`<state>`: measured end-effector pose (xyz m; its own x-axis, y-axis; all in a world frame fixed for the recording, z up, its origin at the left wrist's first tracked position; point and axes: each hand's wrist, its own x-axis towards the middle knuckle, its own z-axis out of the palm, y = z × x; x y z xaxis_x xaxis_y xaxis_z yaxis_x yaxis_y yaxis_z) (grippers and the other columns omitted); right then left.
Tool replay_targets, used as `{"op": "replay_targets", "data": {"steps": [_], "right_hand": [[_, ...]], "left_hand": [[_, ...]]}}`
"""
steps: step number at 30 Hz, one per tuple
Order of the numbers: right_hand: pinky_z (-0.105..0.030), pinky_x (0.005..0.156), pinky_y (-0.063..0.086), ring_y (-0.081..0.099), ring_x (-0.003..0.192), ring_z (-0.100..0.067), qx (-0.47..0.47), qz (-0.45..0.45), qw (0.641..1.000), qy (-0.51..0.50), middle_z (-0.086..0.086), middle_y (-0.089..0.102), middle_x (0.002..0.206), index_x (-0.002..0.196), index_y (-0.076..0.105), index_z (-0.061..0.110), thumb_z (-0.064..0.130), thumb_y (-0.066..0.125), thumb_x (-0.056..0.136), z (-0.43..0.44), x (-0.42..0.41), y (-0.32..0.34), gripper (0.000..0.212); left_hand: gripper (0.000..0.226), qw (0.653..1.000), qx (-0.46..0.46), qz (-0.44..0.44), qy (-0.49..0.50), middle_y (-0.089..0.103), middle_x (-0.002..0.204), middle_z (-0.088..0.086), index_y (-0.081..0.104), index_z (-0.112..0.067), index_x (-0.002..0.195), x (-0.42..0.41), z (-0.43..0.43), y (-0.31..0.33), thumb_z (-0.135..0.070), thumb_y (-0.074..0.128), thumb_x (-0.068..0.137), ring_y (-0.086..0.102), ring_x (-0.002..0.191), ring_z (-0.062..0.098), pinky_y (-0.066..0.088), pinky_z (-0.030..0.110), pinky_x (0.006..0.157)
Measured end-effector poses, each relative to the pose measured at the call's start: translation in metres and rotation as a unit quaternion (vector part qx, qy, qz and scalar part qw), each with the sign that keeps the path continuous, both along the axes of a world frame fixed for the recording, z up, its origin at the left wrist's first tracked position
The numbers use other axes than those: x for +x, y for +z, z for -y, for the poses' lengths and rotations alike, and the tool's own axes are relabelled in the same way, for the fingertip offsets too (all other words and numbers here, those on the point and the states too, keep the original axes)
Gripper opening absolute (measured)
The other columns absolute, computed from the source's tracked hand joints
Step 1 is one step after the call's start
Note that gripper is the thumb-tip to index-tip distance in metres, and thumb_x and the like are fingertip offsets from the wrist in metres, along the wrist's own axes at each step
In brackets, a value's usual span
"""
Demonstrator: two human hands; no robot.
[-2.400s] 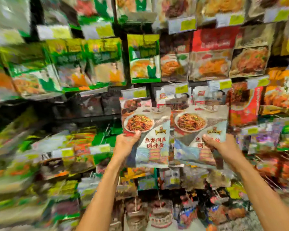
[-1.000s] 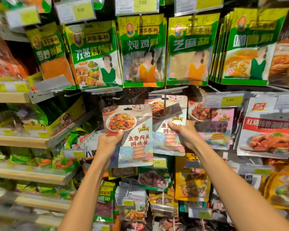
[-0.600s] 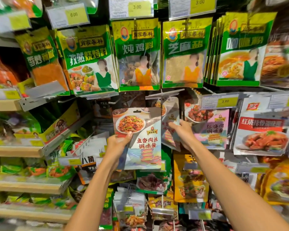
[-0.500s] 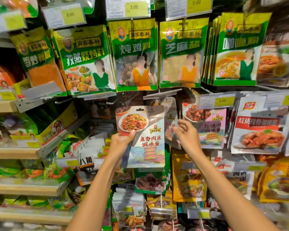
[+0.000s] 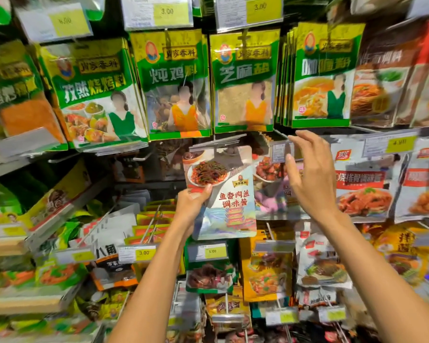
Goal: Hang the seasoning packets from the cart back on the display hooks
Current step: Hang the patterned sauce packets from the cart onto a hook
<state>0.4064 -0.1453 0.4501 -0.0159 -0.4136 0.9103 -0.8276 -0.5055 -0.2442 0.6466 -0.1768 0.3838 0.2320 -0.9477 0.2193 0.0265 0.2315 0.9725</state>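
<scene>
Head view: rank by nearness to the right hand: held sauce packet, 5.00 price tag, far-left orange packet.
1. Held sauce packet, just left of the right hand.
2. 5.00 price tag, lower left.
3. Far-left orange packet, top left.

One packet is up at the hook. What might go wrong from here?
The left hand grips the seasoning packet only by its left edge, so it may twist or slip during threading. The tag holder sits at the packet's top, and may block the hole. The open right hand hovers by a neighbouring packet and might knock it.
</scene>
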Motion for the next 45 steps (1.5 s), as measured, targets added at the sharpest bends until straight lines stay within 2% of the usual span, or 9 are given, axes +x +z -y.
{"op": "replay_targets", "data": {"steps": [4, 9, 16, 21, 25, 33, 37, 42, 45], "right_hand": [[-0.044, 0.105, 0.035, 0.047, 0.123, -0.034, -0.007, -0.066, 0.997, -0.032, -0.018, 0.053, 0.129, 0.127, 0.054, 0.0, 0.012, 0.056, 0.09, 0.015, 0.0, -0.001, 0.038], [-0.04, 0.114, 0.022, 0.049, 0.121, -0.032, -0.035, -0.105, 0.991, -0.079, -0.017, 0.057, 0.124, 0.124, 0.054, 0.001, 0.017, 0.052, 0.093, 0.026, 0.002, -0.004, 0.036], [-0.046, 0.111, 0.032, 0.049, 0.122, -0.037, -0.045, -0.074, 0.995, -0.059, -0.021, 0.055, 0.126, 0.125, 0.053, -0.004, 0.016, 0.055, 0.093, 0.027, 0.001, -0.007, 0.038], [-0.047, 0.108, 0.036, 0.048, 0.123, -0.037, -0.036, -0.072, 0.995, -0.059, -0.022, 0.054, 0.126, 0.126, 0.052, -0.005, 0.017, 0.055, 0.094, 0.025, 0.002, -0.007, 0.039], [-0.047, 0.108, 0.037, 0.049, 0.123, -0.038, -0.019, -0.073, 0.995, -0.062, -0.023, 0.054, 0.127, 0.126, 0.052, -0.005, 0.015, 0.057, 0.093, 0.023, 0.002, -0.005, 0.039], [-0.036, 0.112, 0.032, 0.048, 0.126, -0.034, -0.042, -0.019, 0.998, -0.04, -0.02, 0.055, 0.13, 0.127, 0.053, -0.006, 0.009, 0.056, 0.092, -0.009, -0.003, -0.026, 0.038], [-0.027, 0.11, 0.03, 0.052, 0.119, -0.029, 0.029, 0.053, 0.997, -0.047, -0.016, 0.059, 0.123, 0.122, 0.057, -0.003, 0.009, 0.052, 0.094, -0.05, -0.023, -0.079, 0.031], [-0.02, 0.087, 0.037, 0.059, 0.103, -0.028, 0.202, 0.177, 0.958, -0.101, -0.012, 0.063, 0.11, 0.114, 0.061, 0.002, 0.009, 0.05, 0.096, -0.132, -0.061, -0.165, 0.022], [-0.029, 0.082, 0.043, 0.063, 0.095, -0.028, 0.279, 0.272, 0.903, -0.178, -0.012, 0.068, 0.102, 0.109, 0.065, 0.006, 0.011, 0.052, 0.096, -0.191, -0.09, -0.214, 0.02]], "left_hand": [[0.016, 0.999, 0.021, -0.019, 0.037, 0.064, 0.074, 0.01, 0.065, -0.009, 0.069, 0.006, 0.011, -0.005, -0.014, 0.07, 0.083, 0.055, 0.079, 0.021, 0.042, 0.035, 0.072], [0.024, 0.995, 0.054, -0.003, 0.079, 0.058, 0.06, -0.002, 0.058, -0.014, 0.065, 0.005, 0.03, -0.004, -0.024, 0.072, 0.082, 0.05, 0.059, 0.015, 0.038, 0.023, 0.05], [0.027, 0.99, 0.043, -0.026, 0.13, 0.057, 0.054, -0.013, 0.057, -0.018, 0.06, -0.009, 0.054, 0.006, -0.017, 0.073, 0.082, 0.047, 0.057, 0.002, 0.038, 0.01, 0.043], [0.03, 0.977, 0.099, -0.022, 0.188, 0.061, 0.069, 0.003, 0.061, -0.014, 0.059, -0.014, 0.063, 0.008, -0.032, 0.077, 0.077, 0.055, 0.073, 0.018, 0.039, 0.026, 0.065], [0.047, 0.96, 0.145, 0.067, 0.23, 0.069, 0.107, 0.016, 0.071, 0.002, 0.097, -0.015, 0.061, 0.012, -0.041, 0.072, 0.079, 0.061, 0.103, 0.033, 0.046, 0.034, 0.083], [0.042, 0.918, 0.055, 0.254, 0.301, 0.051, 0.124, 0.021, 0.048, 0.001, 0.124, -0.014, -0.002, -0.003, -0.024, 0.058, 0.092, 0.046, 0.116, 0.035, 0.035, 0.04, 0.095], [0.02, 0.937, -0.08, 0.278, 0.196, 0.061, 0.104, 0.01, 0.058, -0.004, 0.11, -0.042, -0.048, -0.03, -0.014, 0.049, 0.096, 0.056, 0.099, 0.027, 0.039, 0.033, 0.085], [0.019, 0.953, -0.074, 0.29, -0.041, 0.066, 0.077, 0.004, 0.065, -0.013, 0.097, -0.118, -0.092, -0.084, -0.02, 0.047, 0.098, 0.052, 0.061, 0.013, 0.036, 0.023, 0.062], [0.022, 0.94, -0.042, 0.295, -0.167, 0.065, 0.084, -0.003, 0.067, -0.011, 0.1, -0.171, -0.12, -0.123, -0.018, 0.047, 0.099, 0.054, 0.073, 0.012, 0.037, 0.019, 0.067]]}}
